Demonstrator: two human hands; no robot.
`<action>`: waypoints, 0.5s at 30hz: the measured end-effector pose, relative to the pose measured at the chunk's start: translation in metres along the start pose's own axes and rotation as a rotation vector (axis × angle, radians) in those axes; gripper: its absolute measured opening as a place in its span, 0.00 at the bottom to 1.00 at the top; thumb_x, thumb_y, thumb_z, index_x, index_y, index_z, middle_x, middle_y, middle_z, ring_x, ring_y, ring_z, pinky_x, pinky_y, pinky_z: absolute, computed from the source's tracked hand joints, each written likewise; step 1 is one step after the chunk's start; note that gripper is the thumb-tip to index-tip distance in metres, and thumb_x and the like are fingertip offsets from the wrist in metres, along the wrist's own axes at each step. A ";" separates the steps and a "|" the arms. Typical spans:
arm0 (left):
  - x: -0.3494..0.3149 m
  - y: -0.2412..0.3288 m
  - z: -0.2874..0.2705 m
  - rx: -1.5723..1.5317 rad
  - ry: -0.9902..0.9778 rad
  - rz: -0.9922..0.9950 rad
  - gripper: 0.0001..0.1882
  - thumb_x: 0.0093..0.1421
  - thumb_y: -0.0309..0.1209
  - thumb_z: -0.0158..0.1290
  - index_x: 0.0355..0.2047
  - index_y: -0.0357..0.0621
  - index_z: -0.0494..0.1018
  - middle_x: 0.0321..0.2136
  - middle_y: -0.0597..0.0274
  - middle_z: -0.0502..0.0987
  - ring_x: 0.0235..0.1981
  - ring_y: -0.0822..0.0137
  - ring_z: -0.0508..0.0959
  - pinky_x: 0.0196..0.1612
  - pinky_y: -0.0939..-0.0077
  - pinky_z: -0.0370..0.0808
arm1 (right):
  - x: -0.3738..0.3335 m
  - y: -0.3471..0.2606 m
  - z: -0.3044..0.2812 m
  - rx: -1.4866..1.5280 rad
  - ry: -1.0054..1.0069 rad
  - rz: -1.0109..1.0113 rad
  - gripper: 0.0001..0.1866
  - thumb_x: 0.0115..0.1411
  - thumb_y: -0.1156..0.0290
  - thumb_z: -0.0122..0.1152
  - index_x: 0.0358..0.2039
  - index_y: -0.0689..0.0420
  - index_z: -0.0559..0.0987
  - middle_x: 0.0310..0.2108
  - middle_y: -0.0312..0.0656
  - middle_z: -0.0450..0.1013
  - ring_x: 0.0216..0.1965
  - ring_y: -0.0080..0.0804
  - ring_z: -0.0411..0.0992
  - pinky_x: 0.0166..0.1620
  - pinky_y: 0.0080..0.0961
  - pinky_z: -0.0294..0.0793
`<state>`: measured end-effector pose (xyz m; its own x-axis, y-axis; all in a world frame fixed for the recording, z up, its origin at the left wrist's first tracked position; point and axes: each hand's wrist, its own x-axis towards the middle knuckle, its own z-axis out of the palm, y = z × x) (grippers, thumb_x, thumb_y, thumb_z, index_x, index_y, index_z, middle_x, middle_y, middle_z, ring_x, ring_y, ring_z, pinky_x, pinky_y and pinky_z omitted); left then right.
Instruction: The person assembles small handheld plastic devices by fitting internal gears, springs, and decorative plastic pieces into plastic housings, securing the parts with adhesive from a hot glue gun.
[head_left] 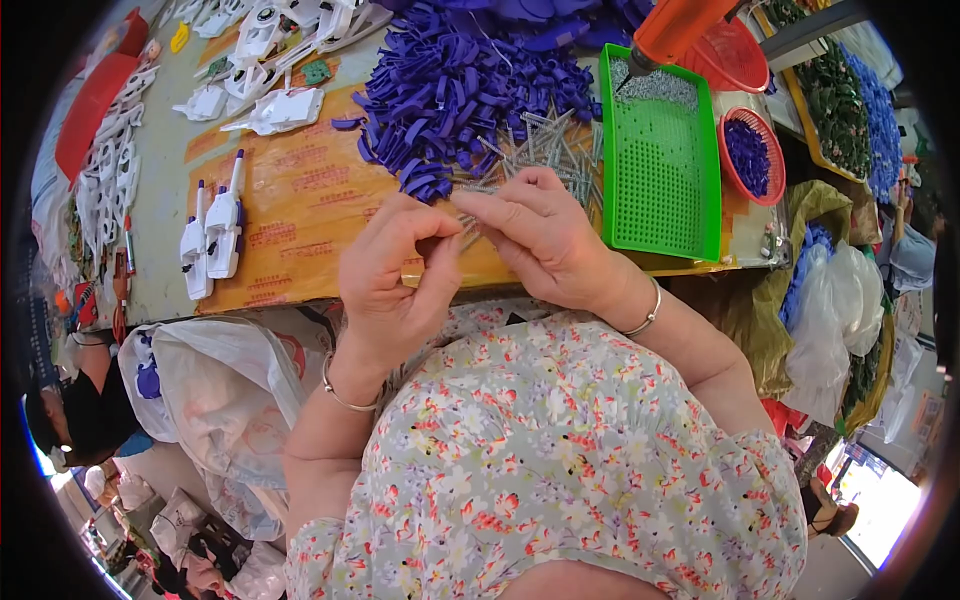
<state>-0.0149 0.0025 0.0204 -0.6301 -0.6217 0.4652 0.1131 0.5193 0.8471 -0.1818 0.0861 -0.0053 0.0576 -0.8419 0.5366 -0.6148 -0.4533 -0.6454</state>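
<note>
Close together above the table's front edge, both my hands have their fingers bent in a pinch. My left hand (392, 275) has thumb and forefinger brought together; whatever lies between them is too small to make out. Just right of it, my right hand (545, 238) reaches its thumb and forefinger toward the left fingertips, and its grip hides what it may hold. Beyond the fingertips lies a heap of purple plastic pieces (430, 100). Thin clear sticks (550, 150) are scattered behind my right hand.
A green perforated tray (713, 200) with small metallic pieces (660, 88) stands at right, beside a red basket (728, 187) of purple parts. An orange tool (680, 30) hangs above it. White-and-purple assemblies (222, 235) lie at left, more white parts (285, 110) behind. A white bag (220, 390) hangs below.
</note>
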 end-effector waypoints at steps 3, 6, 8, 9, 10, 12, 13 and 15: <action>0.000 0.001 0.009 0.103 0.053 0.065 0.08 0.50 0.13 0.53 0.31 0.35 0.73 0.24 0.60 0.71 0.20 0.73 0.70 0.23 0.83 0.67 | -0.001 -0.002 0.005 -0.191 0.048 -0.045 0.28 0.47 0.77 0.57 0.52 0.57 0.71 0.29 0.35 0.71 0.32 0.29 0.71 0.44 0.33 0.63; 0.001 0.002 0.017 0.236 0.122 0.132 0.08 0.50 0.14 0.55 0.31 0.35 0.73 0.24 0.59 0.73 0.19 0.71 0.71 0.22 0.82 0.68 | 0.000 -0.006 0.004 -0.290 0.019 -0.068 0.31 0.47 0.81 0.57 0.55 0.61 0.68 0.30 0.35 0.72 0.33 0.31 0.71 0.46 0.37 0.63; 0.001 0.000 0.019 0.222 0.138 0.122 0.08 0.51 0.14 0.55 0.32 0.35 0.73 0.24 0.58 0.73 0.19 0.71 0.71 0.22 0.82 0.68 | 0.002 -0.008 0.003 -0.448 0.002 -0.106 0.28 0.47 0.74 0.55 0.51 0.66 0.70 0.30 0.38 0.71 0.31 0.31 0.70 0.45 0.38 0.64; 0.001 -0.001 0.019 0.222 0.139 0.122 0.08 0.51 0.14 0.55 0.32 0.35 0.73 0.24 0.58 0.73 0.19 0.71 0.71 0.22 0.82 0.68 | 0.003 -0.009 0.002 -0.448 0.002 -0.107 0.28 0.47 0.74 0.55 0.51 0.66 0.70 0.30 0.38 0.71 0.31 0.31 0.70 0.45 0.38 0.64; 0.001 -0.002 0.019 0.233 0.129 0.120 0.08 0.50 0.14 0.55 0.31 0.35 0.73 0.24 0.58 0.73 0.19 0.70 0.71 0.22 0.81 0.68 | 0.003 -0.010 0.002 -0.477 -0.001 -0.114 0.28 0.47 0.74 0.55 0.51 0.68 0.70 0.30 0.39 0.70 0.30 0.32 0.70 0.45 0.39 0.64; 0.001 -0.002 0.019 0.245 0.121 0.117 0.08 0.50 0.14 0.54 0.31 0.34 0.73 0.24 0.57 0.72 0.19 0.69 0.71 0.21 0.81 0.67 | 0.004 -0.012 0.001 -0.505 -0.006 -0.121 0.27 0.47 0.73 0.55 0.50 0.69 0.69 0.29 0.39 0.69 0.30 0.32 0.70 0.45 0.39 0.64; 0.002 -0.002 0.018 0.256 0.108 0.120 0.07 0.50 0.14 0.54 0.30 0.34 0.72 0.23 0.57 0.72 0.18 0.67 0.71 0.21 0.79 0.67 | 0.005 -0.014 -0.001 -0.520 -0.025 -0.121 0.27 0.47 0.73 0.54 0.49 0.70 0.70 0.29 0.40 0.69 0.30 0.32 0.69 0.45 0.40 0.64; 0.003 -0.001 0.016 0.267 0.096 0.122 0.07 0.50 0.14 0.53 0.30 0.34 0.72 0.22 0.56 0.71 0.18 0.66 0.70 0.20 0.78 0.66 | 0.007 -0.017 -0.003 -0.535 -0.045 -0.121 0.26 0.48 0.73 0.54 0.49 0.71 0.70 0.28 0.40 0.68 0.30 0.33 0.69 0.45 0.40 0.64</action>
<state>-0.0296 0.0095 0.0165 -0.5477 -0.5910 0.5923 -0.0307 0.7216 0.6917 -0.1733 0.0894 0.0112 0.1786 -0.8100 0.5586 -0.9151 -0.3454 -0.2083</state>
